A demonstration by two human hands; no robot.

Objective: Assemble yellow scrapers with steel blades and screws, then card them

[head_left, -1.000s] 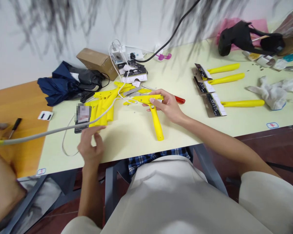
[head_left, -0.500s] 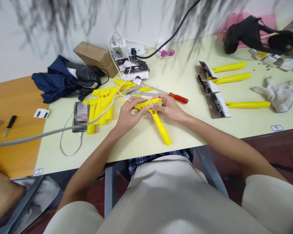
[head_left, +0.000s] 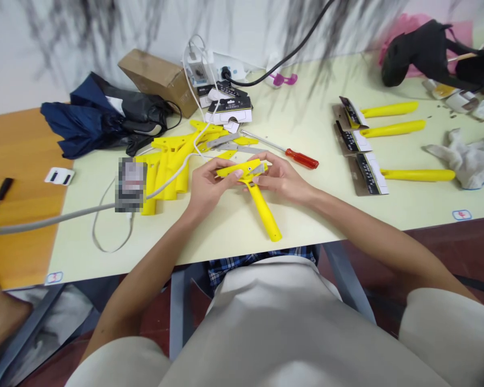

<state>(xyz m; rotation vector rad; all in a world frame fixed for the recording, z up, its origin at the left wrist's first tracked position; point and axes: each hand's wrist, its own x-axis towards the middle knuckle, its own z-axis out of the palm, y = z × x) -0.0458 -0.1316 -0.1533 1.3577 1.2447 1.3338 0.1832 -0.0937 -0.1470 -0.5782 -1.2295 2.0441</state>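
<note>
My left hand (head_left: 205, 188) is closed on the left end of a yellow scraper's head, its thumb lying on top. My right hand (head_left: 284, 181) grips the other end, fingers behind and thumb near the neck. The yellow scraper (head_left: 266, 212) has its handle pointing down toward the table's front edge. A grey metallic piece shows at the right end of its head. Just beyond my hands lie grey metal blades (head_left: 225, 141) and a red-handled screwdriver (head_left: 302, 159). Several more yellow scraper handles (head_left: 171, 169) are piled left of my left hand.
On the right lie three yellow scrapers (head_left: 419, 174) with black-and-white card sleeves, near a white glove (head_left: 463, 158). Behind are card packages (head_left: 229, 110), a brown box (head_left: 157, 78) and a navy umbrella (head_left: 89, 118). A grey cable (head_left: 64, 221) crosses the left side. Another person's limb shows lower left.
My left thumb has moved onto the top of the scraper's head, and my right thumb has slid toward the neck. The grey piece at the head's right end now shows. The view has shifted slightly.
</note>
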